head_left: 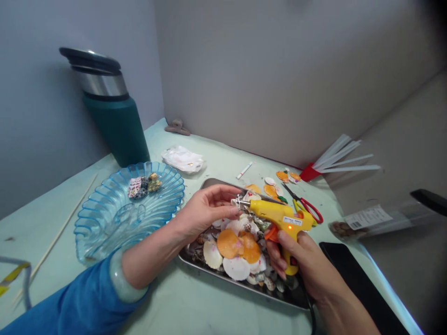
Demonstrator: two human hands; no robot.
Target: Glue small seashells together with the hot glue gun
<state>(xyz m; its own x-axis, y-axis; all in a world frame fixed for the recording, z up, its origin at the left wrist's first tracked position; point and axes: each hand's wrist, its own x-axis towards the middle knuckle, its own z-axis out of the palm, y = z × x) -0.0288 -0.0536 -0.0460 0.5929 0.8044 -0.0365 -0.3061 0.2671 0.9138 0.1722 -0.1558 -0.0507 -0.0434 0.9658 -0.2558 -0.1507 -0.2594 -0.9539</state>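
Note:
My right hand [309, 263] is wrapped round the handle of a yellow hot glue gun [274, 210]. Its fingers lie at the orange trigger, and a small orange light glows on the body. The metal nozzle points left at a small whitish shell [236, 202], pinched in the fingertips of my left hand [202, 209]. Nozzle and shell appear to touch. Below both hands lies a metal tray [213, 273] heaped with seashells, among them orange scallop shells [229, 243] and white ones. My left fingers partly hide the shell.
A blue scalloped glass plate [104, 232] holds several small shells. Behind it stands a green tumbler [117, 125]. Red-handled scissors [303, 204], glue sticks in a red holder [309, 172] and a black phone-like slab [359, 288] lie to the right. A wooden stick [63, 228] lies left.

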